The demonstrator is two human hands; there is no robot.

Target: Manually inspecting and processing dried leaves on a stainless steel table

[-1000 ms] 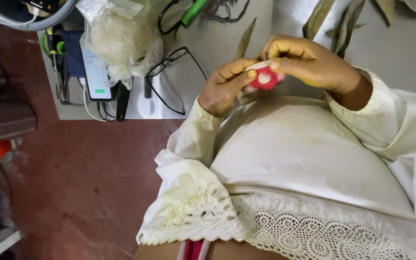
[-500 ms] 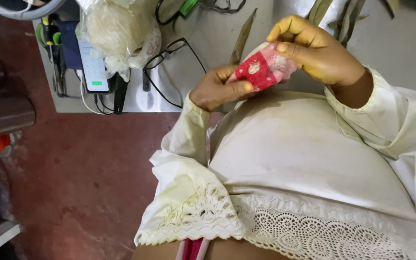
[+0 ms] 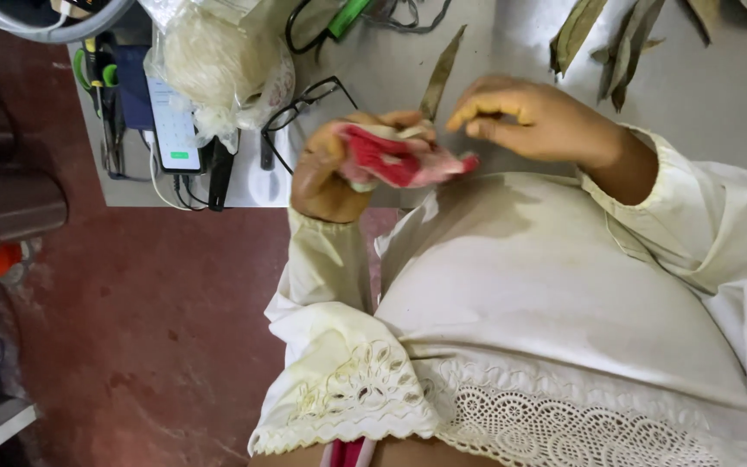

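Over a grey work table (image 3: 512, 78), seen from above, a person's left hand (image 3: 326, 169) is closed around a small red-and-white piece (image 3: 399, 157), soft and crumpled, which could be cloth or paper; its make cannot be told. The piece sits at the table's near edge, above the person's cream lace-trimmed garment (image 3: 546, 320), with a pinkish tip poking out toward the right hand (image 3: 533, 121). That hand hovers just beside the piece, fingers bent and loosely apart, gripping nothing. The palm side of the left hand is hidden, so how much of the piece lies inside it is unclear. Dried leaves (image 3: 616, 43) run off the top edge of the frame, and another narrow leaf (image 3: 441, 73) lies behind the hands. A plastic bag of pale fibre (image 3: 209, 60), black-rimmed spectacles (image 3: 304, 108), a phone (image 3: 173, 121) with a lit screen and tangled cables (image 3: 192, 186) crowd the table's left end, partly cut off. Dark objects at far left are too blurred to identify.
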